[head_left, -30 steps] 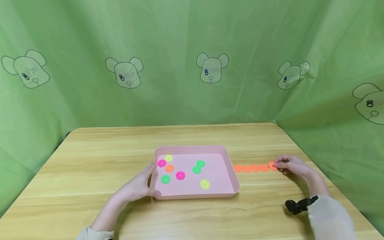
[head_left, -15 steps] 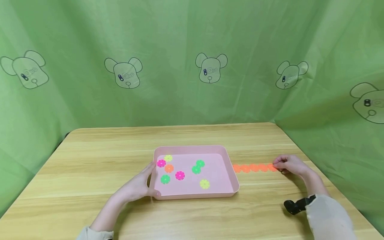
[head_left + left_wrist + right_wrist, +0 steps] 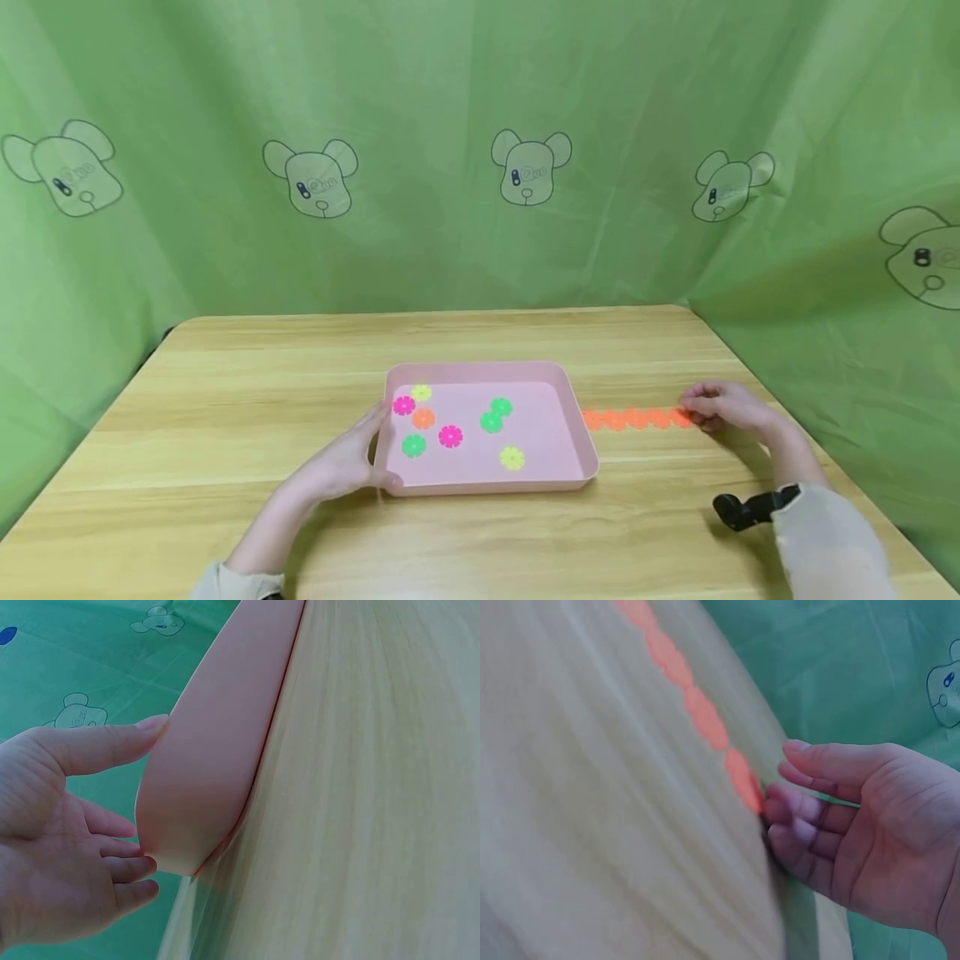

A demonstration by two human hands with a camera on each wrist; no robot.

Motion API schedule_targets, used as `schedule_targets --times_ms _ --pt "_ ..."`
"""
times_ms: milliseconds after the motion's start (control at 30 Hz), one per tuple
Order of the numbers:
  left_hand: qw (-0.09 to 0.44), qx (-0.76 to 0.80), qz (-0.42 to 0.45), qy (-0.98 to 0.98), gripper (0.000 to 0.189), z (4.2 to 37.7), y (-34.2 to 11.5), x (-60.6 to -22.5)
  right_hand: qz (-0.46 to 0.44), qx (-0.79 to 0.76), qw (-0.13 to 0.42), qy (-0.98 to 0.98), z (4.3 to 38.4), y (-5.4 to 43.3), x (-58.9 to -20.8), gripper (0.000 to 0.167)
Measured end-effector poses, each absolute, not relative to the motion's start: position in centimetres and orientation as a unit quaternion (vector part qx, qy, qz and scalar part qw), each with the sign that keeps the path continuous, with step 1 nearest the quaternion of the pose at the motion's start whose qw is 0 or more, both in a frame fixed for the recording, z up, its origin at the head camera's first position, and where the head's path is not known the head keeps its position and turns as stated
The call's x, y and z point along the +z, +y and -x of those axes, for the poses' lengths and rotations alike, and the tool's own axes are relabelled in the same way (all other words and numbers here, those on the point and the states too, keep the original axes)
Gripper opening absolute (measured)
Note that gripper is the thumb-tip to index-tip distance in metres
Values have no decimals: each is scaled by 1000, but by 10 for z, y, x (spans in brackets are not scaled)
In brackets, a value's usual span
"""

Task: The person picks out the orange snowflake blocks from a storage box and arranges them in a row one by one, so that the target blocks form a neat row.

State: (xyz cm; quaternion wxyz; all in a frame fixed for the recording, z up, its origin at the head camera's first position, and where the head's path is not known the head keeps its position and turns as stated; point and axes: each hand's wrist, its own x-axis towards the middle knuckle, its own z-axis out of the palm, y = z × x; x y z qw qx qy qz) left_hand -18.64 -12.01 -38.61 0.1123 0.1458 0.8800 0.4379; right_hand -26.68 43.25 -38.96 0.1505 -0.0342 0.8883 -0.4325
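Observation:
My left hand (image 3: 339,468) rests against the left end of a pink tray (image 3: 487,492), its thumb at the near corner and its fingertips farther back. In the left wrist view, the thumb and fingers touch the pink wall (image 3: 206,742) with loosely extended fingers. Flat flower-shaped discs lie inside the tray, such as a magenta disc (image 3: 451,436) and a yellow disc (image 3: 512,458). To the right of the tray runs a row of orange flower discs (image 3: 635,418). My right hand (image 3: 731,407) is at its right end, fingers loosely bent, with nothing visible between thumb and fingers.
A wood-grain table (image 3: 480,550) lies beneath everything. Green cloth (image 3: 420,250) with bear-head prints hangs behind and at the sides. A black strap piece (image 3: 750,510) sits at my right wrist.
The right hand has laid the orange disc it held down at the row's right end, and its fingers have loosened and lifted slightly. The left hand and tray stay put.

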Motion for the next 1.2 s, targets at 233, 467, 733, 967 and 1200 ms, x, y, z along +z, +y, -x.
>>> schedule_targets --times_ms 233,467,733,967,1200 --pt "111 435 -148 881 107 186 -120 -385 62 -412 164 894 271 418 -370 48" --pt "113 436 -143 881 106 185 -120 -385 82 -410 142 897 277 398 -349 55" --pt "111 435 -146 882 106 185 -119 -385 110 -424 137 888 285 361 -328 54" --pt "111 434 -146 882 106 184 -119 -385 139 -429 147 880 295 321 -318 54" --pt "112 434 -142 883 107 185 -119 -386 178 -434 156 869 307 275 -312 47"
